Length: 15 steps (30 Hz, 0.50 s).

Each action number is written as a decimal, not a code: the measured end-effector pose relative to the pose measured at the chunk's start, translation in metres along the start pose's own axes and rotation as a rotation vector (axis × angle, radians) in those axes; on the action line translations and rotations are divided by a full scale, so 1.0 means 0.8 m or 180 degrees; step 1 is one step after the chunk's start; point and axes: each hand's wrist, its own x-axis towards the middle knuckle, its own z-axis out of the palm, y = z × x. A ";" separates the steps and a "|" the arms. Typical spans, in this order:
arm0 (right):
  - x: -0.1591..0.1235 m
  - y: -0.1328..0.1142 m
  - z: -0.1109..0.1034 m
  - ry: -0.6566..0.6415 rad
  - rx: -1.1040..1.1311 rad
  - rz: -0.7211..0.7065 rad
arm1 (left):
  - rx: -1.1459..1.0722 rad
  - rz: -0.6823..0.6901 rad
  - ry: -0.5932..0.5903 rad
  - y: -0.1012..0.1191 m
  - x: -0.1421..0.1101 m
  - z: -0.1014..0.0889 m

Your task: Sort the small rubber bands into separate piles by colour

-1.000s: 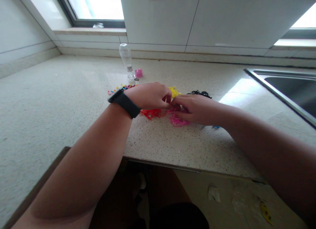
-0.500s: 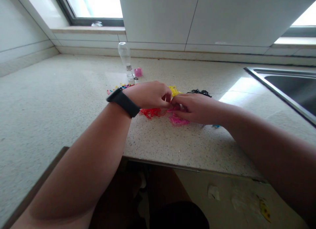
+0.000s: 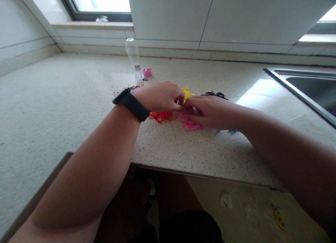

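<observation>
My left hand [image 3: 163, 97], with a dark watch [image 3: 131, 104] on its wrist, reaches over the counter with its fingertips pinched together. Against those fingertips, my right hand [image 3: 210, 112] is closed as well, its fingers curled above a pink pile [image 3: 192, 124] of small plastic loops. What either pinch holds is too small to make out. Red loops [image 3: 163, 116] lie under my left hand. Behind the hands are a yellow pile [image 3: 187, 93] and a black pile [image 3: 214, 95]. Mixed coloured pieces [image 3: 133, 86] show partly past my left wrist. A few blue pieces [image 3: 232, 131] peek out below my right wrist.
An upside-down-looking clear bottle [image 3: 133, 56] stands at the back, beside a small pink box [image 3: 147, 72]. A metal sink [image 3: 291, 77] is set into the counter [image 3: 168, 148] at right. The counter's front edge runs just before my legs.
Both hands stay together over the pink pile with almost the same pinch. The view has shifted slightly, so the scene sits a little higher.
</observation>
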 end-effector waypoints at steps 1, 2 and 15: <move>0.000 0.000 0.000 -0.0001 -0.0006 0.0005 | 0.0013 -0.0007 -0.0001 0.000 0.000 0.000; 0.000 -0.001 0.000 -0.0003 -0.0008 0.0013 | 0.0026 -0.0006 0.0003 0.001 0.000 0.000; 0.001 0.000 0.001 0.0020 -0.0032 0.0015 | 0.0032 -0.0037 -0.0031 0.003 -0.001 -0.001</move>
